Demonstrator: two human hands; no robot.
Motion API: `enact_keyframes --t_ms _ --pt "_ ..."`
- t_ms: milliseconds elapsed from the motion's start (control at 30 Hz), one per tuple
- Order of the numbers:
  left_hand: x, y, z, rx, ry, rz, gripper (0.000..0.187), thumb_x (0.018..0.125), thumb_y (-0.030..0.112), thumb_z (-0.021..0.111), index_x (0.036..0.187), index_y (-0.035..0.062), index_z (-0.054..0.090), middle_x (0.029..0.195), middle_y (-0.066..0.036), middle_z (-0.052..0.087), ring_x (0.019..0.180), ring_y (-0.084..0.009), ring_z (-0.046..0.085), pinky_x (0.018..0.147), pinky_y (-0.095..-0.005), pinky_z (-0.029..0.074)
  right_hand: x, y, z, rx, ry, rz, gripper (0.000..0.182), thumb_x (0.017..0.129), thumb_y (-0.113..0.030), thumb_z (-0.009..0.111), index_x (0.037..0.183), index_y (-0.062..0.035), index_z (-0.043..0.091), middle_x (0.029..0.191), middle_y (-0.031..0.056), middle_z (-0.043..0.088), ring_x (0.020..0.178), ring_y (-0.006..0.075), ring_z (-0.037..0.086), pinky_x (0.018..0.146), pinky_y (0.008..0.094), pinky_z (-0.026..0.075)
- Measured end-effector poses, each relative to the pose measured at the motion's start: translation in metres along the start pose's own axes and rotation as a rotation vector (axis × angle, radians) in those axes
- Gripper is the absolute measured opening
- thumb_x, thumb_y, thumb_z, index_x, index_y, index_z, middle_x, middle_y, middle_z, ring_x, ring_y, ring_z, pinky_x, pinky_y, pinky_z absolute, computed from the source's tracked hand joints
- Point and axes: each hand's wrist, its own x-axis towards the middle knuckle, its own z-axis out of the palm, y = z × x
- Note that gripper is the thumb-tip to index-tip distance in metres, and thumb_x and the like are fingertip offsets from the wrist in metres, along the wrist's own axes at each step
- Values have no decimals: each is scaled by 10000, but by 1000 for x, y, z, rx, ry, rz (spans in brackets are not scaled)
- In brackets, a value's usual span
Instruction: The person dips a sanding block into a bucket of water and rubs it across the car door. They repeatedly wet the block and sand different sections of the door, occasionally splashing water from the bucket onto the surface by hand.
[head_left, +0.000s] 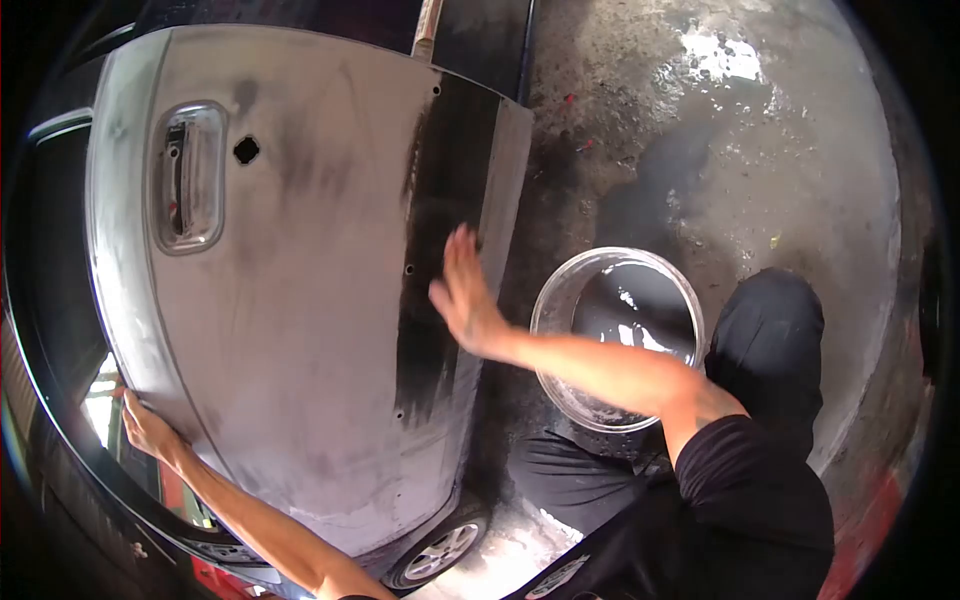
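Note:
A grey, sanded-looking car door (310, 300) fills the left half of the head view, with a black strip (425, 350) along its lower part. My right hand (468, 300) lies flat over that strip, fingers stretched out and thumb apart, slightly blurred. Nothing shows in it, though the palm side is hidden. At the door's window-side edge, my left hand (152, 430) has its fingers hooked over the rim, the tips partly out of sight. A recessed door handle (190, 178) and a dark round hole sit far from both hands.
A clear round bucket (560, 285) of dark water stands on the floor under my right forearm, close to my bent knees (765, 340). Wet, stained concrete (800, 180) stretches to the right. A car wheel (440, 555) shows below the door.

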Motion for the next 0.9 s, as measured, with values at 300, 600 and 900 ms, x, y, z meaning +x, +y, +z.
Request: enact_keyframes --t_ms 300,600,900 --pt "-5 8 -1 79 28 19 518 991 399 560 1249 -28 699 1171 -182 724 1046 -293 670 947 -405 510 138 77 -77 219 327 293 742 1101 -403 375 1573 115 131 1666 313 59 1573 372 41 1280 406 70" --pt "-13 15 0 129 11 31 556 988 418 539 1252 -49 684 1227 -224 696 1099 -338 650 989 -424 483 182 161 -118 192 300 362 703 1099 -411 357 1536 132 263 1654 303 147 1577 326 69 1280 373 88" --pt "10 -9 -12 268 32 129 553 981 406 530 1275 -39 677 1254 -213 693 1112 -337 656 984 -433 494 183 171 -126 105 193 357 706 1108 -404 294 1543 146 218 1643 329 144 1544 434 147 1274 487 128"
